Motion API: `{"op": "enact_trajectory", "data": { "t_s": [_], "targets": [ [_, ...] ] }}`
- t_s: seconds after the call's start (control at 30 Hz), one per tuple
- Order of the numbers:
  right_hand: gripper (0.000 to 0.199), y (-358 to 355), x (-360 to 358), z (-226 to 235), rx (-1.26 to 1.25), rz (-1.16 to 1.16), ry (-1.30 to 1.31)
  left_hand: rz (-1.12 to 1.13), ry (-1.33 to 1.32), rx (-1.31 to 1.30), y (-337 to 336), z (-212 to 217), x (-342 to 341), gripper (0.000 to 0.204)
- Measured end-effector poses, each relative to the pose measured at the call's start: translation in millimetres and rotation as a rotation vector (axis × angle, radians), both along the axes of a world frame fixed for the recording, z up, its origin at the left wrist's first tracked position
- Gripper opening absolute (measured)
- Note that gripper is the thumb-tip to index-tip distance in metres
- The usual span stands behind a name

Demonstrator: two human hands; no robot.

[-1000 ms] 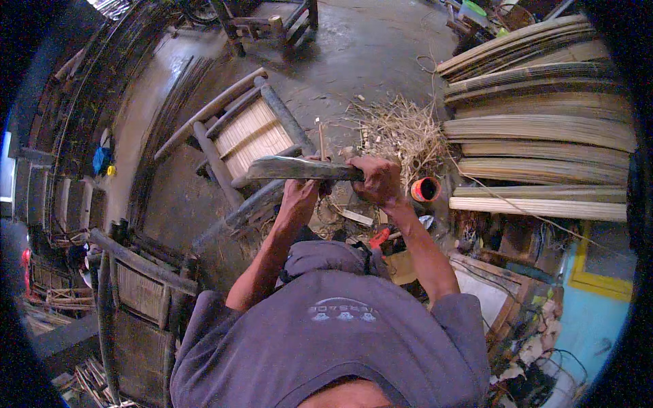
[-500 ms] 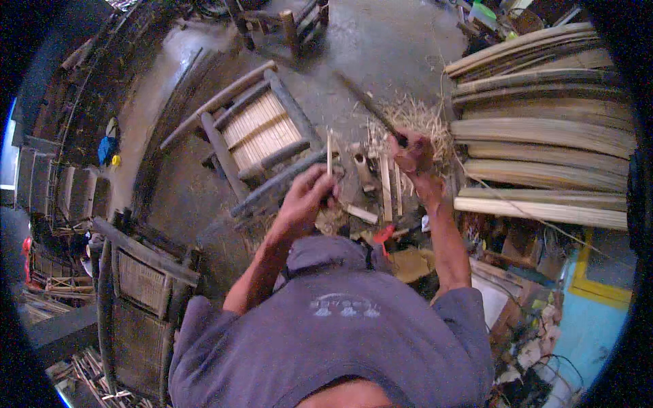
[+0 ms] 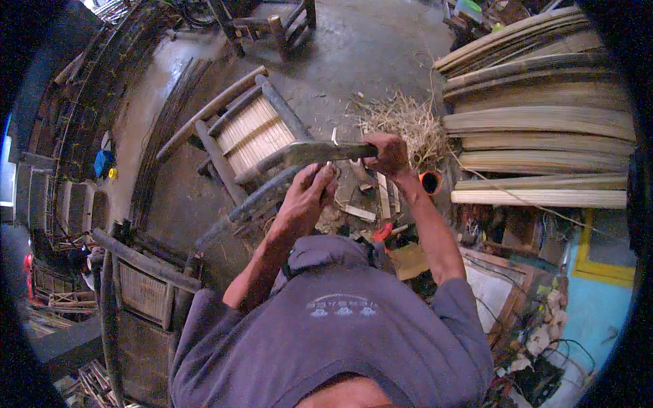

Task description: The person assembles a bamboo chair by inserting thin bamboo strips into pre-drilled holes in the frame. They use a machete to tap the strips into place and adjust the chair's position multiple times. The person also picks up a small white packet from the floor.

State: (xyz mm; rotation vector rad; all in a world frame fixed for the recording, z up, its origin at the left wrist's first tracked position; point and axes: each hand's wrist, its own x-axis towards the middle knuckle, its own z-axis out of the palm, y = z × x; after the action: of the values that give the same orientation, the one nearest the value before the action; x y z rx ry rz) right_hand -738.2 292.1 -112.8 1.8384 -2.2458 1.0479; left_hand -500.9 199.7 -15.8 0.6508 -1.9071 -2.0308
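Note:
My right hand [image 3: 389, 155] is closed round the handle of a broad-bladed knife [image 3: 320, 154]. The blade lies level, pointing left, just beyond my left hand [image 3: 306, 194]. Thumb and fingers of that hand are pinched round a thin pale bamboo strip [image 3: 334, 136]. Its upper end shows past the far side of the blade and a short bit shows at my fingertips; the blade covers the part between. Whether the edge has cut into the strip, I cannot make out. Several short bamboo pieces [image 3: 359, 213] lie on the floor near my hands.
A wooden-framed chair with a slatted panel [image 3: 255, 129] lies ahead-left, close to the blade tip. Pale shavings [image 3: 405, 126] are heaped beyond my right hand. Bundled bamboo strips [image 3: 537, 122] stack at the right. An orange-rimmed tube [image 3: 430, 182] stands by my right wrist.
The knife has come down from a raised, tilted position to lie level across the strip. My right hand has moved slightly left; my left hand stays nearly in place, still pinching the strip.

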Motion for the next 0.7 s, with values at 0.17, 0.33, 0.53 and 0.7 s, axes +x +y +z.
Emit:
{"op": "enact_trajectory", "data": {
  "t_s": [0.17,0.33,0.53,0.7],
  "targets": [
    [0.021,64.2,-76.2,-30.6,0.046,-0.645,-0.254,-0.063,0.018,0.443,8.2,21.8,31.5,0.021],
    [0.016,19.0,28.2,50.8,0.131,-0.312,-0.144,0.079,-0.02,0.403,0.0,-7.2,-2.5,0.019],
    [0.022,8.1,61.6,61.1,0.137,0.006,0.001,0.055,0.023,0.273,1.7,-35.9,-9.4,0.025],
    [0.022,6.3,3.4,-2.9,-0.009,-0.187,-0.139,0.013,-0.029,0.094,23.4,4.1,7.8,0.026]
  ]
}}
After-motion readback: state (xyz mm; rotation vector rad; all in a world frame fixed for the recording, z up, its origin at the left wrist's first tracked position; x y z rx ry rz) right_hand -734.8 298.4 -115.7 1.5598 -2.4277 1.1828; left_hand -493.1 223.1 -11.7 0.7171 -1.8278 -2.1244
